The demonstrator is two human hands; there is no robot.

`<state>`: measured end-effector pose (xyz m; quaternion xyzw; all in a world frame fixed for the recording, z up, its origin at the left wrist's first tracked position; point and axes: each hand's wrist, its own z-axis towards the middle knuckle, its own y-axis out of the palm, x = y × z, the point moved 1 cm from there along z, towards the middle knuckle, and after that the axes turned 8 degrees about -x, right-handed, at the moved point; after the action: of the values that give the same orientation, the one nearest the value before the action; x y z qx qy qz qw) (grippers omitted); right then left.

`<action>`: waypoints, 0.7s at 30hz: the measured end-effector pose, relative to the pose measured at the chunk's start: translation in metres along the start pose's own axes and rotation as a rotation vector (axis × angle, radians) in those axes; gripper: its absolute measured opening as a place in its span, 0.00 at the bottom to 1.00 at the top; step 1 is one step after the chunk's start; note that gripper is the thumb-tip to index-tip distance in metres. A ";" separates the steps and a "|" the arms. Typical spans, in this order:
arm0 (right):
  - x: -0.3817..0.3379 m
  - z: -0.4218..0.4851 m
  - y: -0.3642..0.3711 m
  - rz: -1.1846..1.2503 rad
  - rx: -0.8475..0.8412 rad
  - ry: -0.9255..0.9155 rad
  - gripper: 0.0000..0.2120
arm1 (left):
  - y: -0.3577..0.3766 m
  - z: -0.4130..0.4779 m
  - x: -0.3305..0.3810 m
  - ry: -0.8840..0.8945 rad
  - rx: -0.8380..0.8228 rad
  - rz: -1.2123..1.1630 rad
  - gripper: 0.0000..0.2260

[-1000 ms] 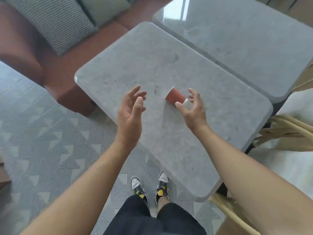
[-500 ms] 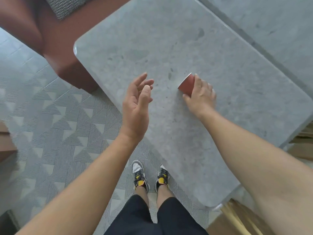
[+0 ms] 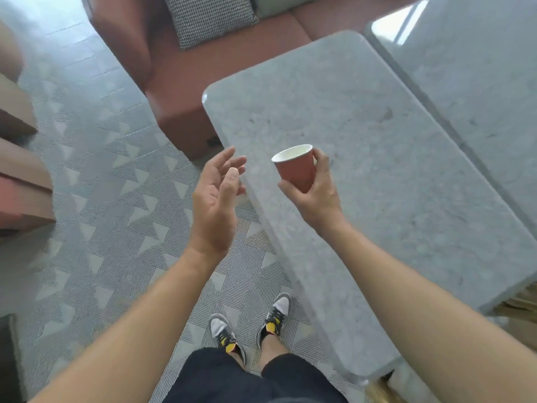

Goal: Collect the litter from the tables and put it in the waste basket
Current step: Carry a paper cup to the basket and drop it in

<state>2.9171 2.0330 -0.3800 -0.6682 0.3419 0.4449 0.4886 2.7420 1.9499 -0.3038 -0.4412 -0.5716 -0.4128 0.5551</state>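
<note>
My right hand (image 3: 318, 199) holds a red paper cup (image 3: 296, 167) with a white inside, upright, lifted a little above the near grey stone table (image 3: 377, 175). Fingers and thumb curl round the cup's lower part. My left hand (image 3: 216, 199) hovers beside it, over the table's left edge, palm turned inward, fingers loosely extended, holding nothing. No waste basket is in view.
A second grey table (image 3: 470, 82) adjoins on the right. A red-brown sofa (image 3: 186, 82) with a checked cushion (image 3: 209, 17) stands behind the table's far corner. Patterned grey carpet (image 3: 101, 213) lies to the left, with brown furniture edges (image 3: 17, 170) at the far left.
My right hand closed round the cup lying on its side on the table, lifted it and turned it upright. The left hand stayed open beside it. The view swung left.
</note>
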 end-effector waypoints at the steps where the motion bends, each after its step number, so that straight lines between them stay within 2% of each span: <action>1: -0.014 -0.004 0.010 0.023 -0.032 -0.014 0.38 | -0.011 -0.005 0.005 0.011 0.016 0.001 0.21; 7: -0.094 -0.034 0.092 0.110 -0.231 -0.146 0.35 | -0.091 -0.054 0.038 0.080 0.201 -0.005 0.19; 11: -0.137 -0.061 0.144 0.132 -0.350 -0.203 0.36 | -0.147 -0.099 0.050 0.116 0.340 -0.011 0.22; 16: -0.185 -0.120 0.218 0.122 -0.542 -0.253 0.38 | -0.226 -0.190 0.061 0.154 0.547 0.041 0.19; 18: -0.203 -0.151 0.248 0.127 -0.605 -0.286 0.36 | -0.255 -0.234 0.065 0.162 0.633 0.061 0.16; 21: -0.226 -0.203 0.291 0.150 -0.676 -0.317 0.36 | -0.299 -0.306 0.070 0.182 0.763 0.107 0.17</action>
<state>2.6268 1.7599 -0.2455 -0.6877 0.1439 0.6649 0.2535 2.5372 1.5784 -0.2154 -0.1942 -0.6086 -0.1785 0.7483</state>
